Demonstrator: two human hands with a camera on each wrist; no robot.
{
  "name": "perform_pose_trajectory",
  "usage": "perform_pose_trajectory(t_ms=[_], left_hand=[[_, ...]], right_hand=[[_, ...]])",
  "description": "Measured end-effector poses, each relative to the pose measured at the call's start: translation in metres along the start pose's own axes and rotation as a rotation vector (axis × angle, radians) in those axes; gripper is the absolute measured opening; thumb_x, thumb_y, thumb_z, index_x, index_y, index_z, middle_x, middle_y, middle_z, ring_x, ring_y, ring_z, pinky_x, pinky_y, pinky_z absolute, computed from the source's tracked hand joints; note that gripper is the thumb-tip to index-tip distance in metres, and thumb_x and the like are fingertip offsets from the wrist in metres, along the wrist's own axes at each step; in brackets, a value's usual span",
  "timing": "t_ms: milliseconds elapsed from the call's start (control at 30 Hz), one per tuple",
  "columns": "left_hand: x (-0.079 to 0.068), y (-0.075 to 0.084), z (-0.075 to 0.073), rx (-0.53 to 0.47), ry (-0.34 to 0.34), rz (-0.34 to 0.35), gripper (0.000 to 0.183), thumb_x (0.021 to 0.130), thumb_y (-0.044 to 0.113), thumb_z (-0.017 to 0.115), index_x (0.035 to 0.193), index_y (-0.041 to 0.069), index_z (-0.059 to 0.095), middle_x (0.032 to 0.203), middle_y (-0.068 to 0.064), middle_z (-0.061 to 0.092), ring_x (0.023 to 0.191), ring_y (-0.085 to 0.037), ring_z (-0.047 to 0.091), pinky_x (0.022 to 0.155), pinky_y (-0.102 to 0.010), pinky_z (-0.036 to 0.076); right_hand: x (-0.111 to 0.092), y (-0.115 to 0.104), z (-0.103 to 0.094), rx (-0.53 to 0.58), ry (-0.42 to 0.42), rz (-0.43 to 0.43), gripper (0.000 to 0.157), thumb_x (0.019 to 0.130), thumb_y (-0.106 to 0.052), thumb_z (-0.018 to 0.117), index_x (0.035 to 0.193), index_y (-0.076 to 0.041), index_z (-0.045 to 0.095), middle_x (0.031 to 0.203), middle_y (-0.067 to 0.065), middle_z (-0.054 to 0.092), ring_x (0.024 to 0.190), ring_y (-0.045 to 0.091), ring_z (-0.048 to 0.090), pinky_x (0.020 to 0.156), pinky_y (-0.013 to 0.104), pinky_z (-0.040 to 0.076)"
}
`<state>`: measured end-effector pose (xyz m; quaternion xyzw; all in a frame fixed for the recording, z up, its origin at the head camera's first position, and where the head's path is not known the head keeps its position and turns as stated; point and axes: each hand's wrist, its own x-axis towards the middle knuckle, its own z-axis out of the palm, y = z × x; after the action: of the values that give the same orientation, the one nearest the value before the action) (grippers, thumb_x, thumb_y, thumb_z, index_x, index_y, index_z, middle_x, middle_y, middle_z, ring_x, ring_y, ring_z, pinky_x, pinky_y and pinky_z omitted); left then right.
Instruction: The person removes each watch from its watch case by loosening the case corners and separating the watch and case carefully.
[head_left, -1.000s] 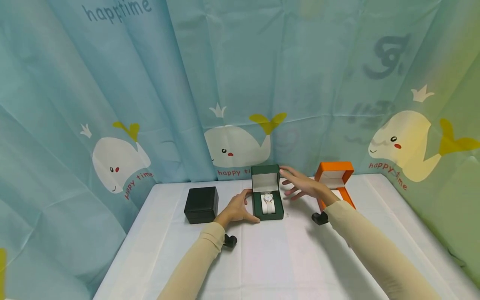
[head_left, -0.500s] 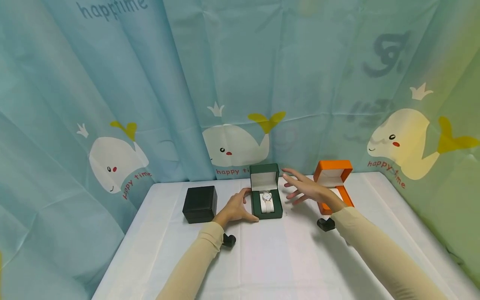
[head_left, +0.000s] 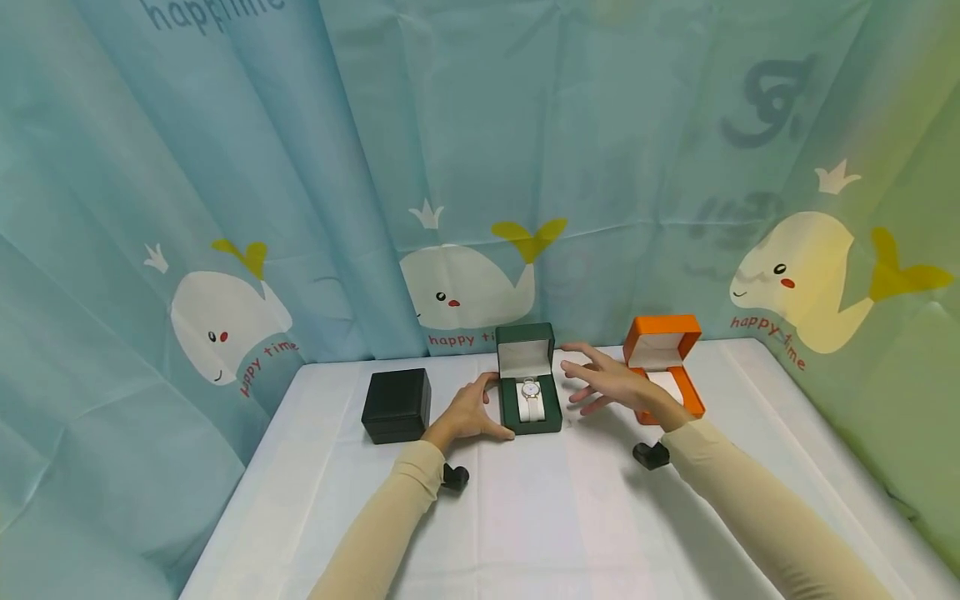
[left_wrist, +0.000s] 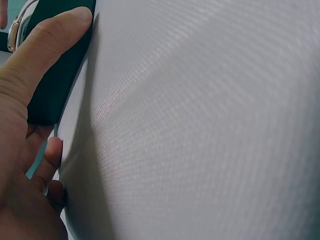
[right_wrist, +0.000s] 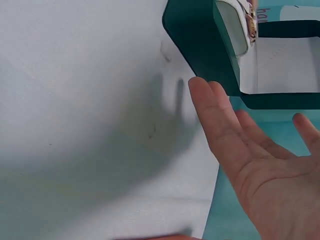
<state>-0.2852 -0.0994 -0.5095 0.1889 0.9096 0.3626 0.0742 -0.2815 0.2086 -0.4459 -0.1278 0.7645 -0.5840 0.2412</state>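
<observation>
A green watch box stands on the table with its lid raised. Inside, a white-strapped watch sits on a white cushion. My left hand holds the box at its left side; the thumb lies along the front face, seen in the left wrist view on the dark green wall, and the index finger reaches toward the back. On the other side my right hand hovers with fingers spread and straight, a small gap from the box in the head view. In the right wrist view nothing lies in its palm.
To the left sits a closed black box. An orange box with its lid up and a white cushion inside stands at the right, partly behind my right forearm. A patterned curtain hangs behind the white table.
My right hand has come off the green box's lid edge and drawn slightly to the right and down. The left hand stays at the box. The head view has shifted slightly.
</observation>
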Motion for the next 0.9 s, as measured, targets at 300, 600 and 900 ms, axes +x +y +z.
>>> perform_pose_trajectory(t_ms=[300, 600, 900], left_hand=[[0.0, -0.001, 0.0, 0.003, -0.002, -0.006, 0.111, 0.06, 0.036, 0.101, 0.151, 0.014, 0.042, 0.104, -0.005, 0.054, 0.091, -0.02, 0.05, 0.08, -0.036, 0.045], [-0.002, 0.004, -0.002, 0.001, -0.005, 0.019, 0.108, 0.061, 0.035, 0.101, 0.15, 0.012, 0.044, 0.107, -0.006, 0.057, 0.092, -0.018, 0.05, 0.078, -0.035, 0.045], [-0.001, 0.002, -0.002, -0.01, 0.0, 0.026, 0.108, 0.06, 0.035, 0.101, 0.149, 0.012, 0.045, 0.105, -0.006, 0.056, 0.092, -0.019, 0.049, 0.079, -0.035, 0.044]], right_hand=[[0.004, 0.01, 0.008, 0.035, -0.011, -0.022, 0.061, 0.105, -0.016, 0.061, 0.156, -0.008, 0.03, 0.146, 0.037, 0.042, 0.105, 0.052, 0.066, 0.084, 0.058, 0.058], [0.01, 0.014, 0.018, 0.019, -0.04, -0.038, 0.059, 0.102, -0.011, 0.065, 0.155, -0.003, 0.04, 0.146, 0.036, 0.043, 0.099, 0.039, 0.07, 0.08, 0.054, 0.06], [0.017, 0.016, 0.027, -0.071, 0.007, -0.046, 0.055, 0.098, -0.007, 0.068, 0.149, 0.002, 0.048, 0.144, 0.035, 0.044, 0.091, 0.031, 0.071, 0.076, 0.048, 0.061]])
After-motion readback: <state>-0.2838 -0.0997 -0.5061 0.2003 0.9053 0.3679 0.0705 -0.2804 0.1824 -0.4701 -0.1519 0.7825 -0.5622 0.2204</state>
